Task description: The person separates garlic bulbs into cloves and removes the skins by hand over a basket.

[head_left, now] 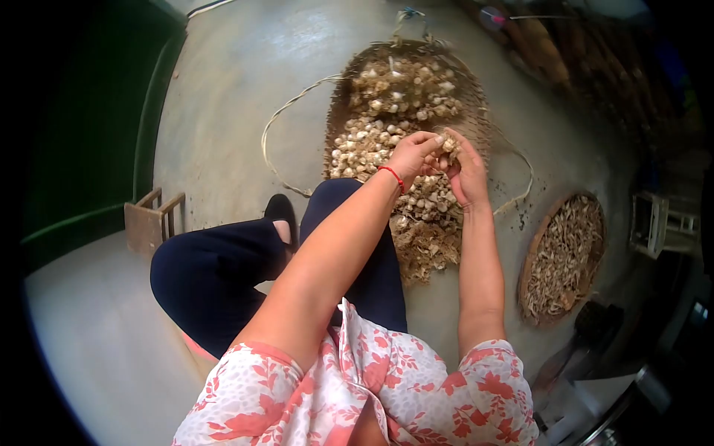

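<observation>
Both of my hands meet above a long woven basket (332, 97) heaped with garlic bulbs (364, 145). Between my fingers is one garlic bulb (450, 145) with dry, ragged roots or skin. My left hand (415, 157), a red string bracelet at its wrist, pinches the bulb from the left. Curled round its other side is my right hand (468, 175), fingers bent over the top. Part of the bulb is hidden by the fingers. Below the hands, dry brown husks (428, 249) lie at the basket's near end.
Rope loops (268, 137) stick out from the basket's sides. A round tray (529, 286) of dried pale strips lies on the floor at right. A small wooden stool (145, 227) stands at left, a pale wooden frame (658, 223) at far right. Logs or wood (547, 56) lie at upper right.
</observation>
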Demonstrator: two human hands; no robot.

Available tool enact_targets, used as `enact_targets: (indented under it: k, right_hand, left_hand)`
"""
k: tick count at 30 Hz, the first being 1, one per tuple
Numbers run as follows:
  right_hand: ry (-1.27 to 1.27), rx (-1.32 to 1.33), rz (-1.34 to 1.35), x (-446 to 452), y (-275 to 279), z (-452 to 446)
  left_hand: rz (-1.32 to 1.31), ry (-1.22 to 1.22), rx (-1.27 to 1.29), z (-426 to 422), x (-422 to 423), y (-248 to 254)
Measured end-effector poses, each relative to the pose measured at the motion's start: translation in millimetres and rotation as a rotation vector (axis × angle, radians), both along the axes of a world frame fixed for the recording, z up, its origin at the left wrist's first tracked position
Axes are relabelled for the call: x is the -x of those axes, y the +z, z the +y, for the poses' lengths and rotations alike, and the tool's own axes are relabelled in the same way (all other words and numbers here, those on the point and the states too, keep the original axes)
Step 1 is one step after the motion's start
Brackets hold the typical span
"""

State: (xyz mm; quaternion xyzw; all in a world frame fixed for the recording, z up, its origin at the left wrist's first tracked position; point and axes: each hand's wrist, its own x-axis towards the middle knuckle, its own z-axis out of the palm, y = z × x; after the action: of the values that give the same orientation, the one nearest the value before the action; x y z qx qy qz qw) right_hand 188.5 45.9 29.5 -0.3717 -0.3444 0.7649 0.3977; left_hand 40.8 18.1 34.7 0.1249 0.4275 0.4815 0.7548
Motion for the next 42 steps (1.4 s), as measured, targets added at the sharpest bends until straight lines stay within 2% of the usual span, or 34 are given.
enact_targets:
  k: [5,9,11,17,19,20,21,24,25,27,28,30,31,33,34,35,36,37,39,41,42]
  right_hand:
    - [-0.054,-0.001,0.016,-22,-2,-9]
    - [-0.165,-0.045,-0.195,-20,-3,-17]
    - [-0.090,-0.363,-0.569,-20,-14,-19]
    - [-0.041,-0.502,-0.634,-19,-3,-22]
    - [-0.041,-0.473,-0.570,-9,9,-24]
    - [-0.051,-0.636,-0.673,-6,6,-21]
    - [-0.050,-0.637,-0.671,-3,3,-22]
    - [-0.283,-0.563,-0.625,17,5,-26]
    - [-0.282,-0.563,-0.625,21,-1,-25]
    - [-0.398,-0.374,-0.480,30,-10,-20]
    - [-0.456,-0.276,-0.434,36,-9,-19]
    - [-0.454,-0.233,-0.369,47,-6,-17]
    - [-0.450,-0.190,-0.303,50,-6,-14]
    - [-0.414,-0.176,-0.340,35,-35,-4]
    - [-0.347,0.083,-0.077,17,-50,3]
    - [-0.269,0.335,0.188,2,-63,11]
    - [-0.137,0.316,0.372,-10,-72,12]
    - [-0.126,0.318,0.374,-3,-59,10]
    - [-0.252,0.338,0.075,0,-31,6]
    - [-0.205,0.272,-0.011,-4,-25,3]
    - [-0.095,0.173,-0.170,-3,-17,4]
  left_hand:
    - [0.016,-0.070,0.011,5,-19,-4]
    - [0.128,-0.118,0.136,7,-21,-4]
    - [0.235,-0.487,0.147,5,-21,-2]
    - [-0.001,-0.469,0.201,-1,-12,-3]
    - [-0.034,-0.600,0.043,1,-8,-7]
    - [-0.030,-0.534,0.067,0,-10,-8]
    - [-0.030,-0.533,0.068,-2,-13,-5]
    - [0.051,-0.342,0.132,-4,-15,2]
    - [0.051,-0.341,0.132,-3,-18,0]
    - [0.331,-0.136,0.069,-3,-27,-9]
    - [0.329,-0.137,0.069,-3,-28,-15]
    - [0.624,-0.082,-0.079,-1,-26,-24]
    - [0.623,-0.081,-0.079,0,-25,-27]
    - [0.652,-0.045,-0.045,3,-21,-30]
    - [0.342,-0.029,0.082,0,-16,5]
    - [0.344,-0.022,0.077,2,-14,6]
    - [0.206,-0.018,0.152,4,-12,5]
    - [0.063,-0.012,0.233,3,-9,7]
    - [0.045,-0.091,0.295,3,-7,9]
    - [-0.001,-0.130,0.317,3,-6,16]
    - [0.001,-0.130,0.318,3,-6,10]
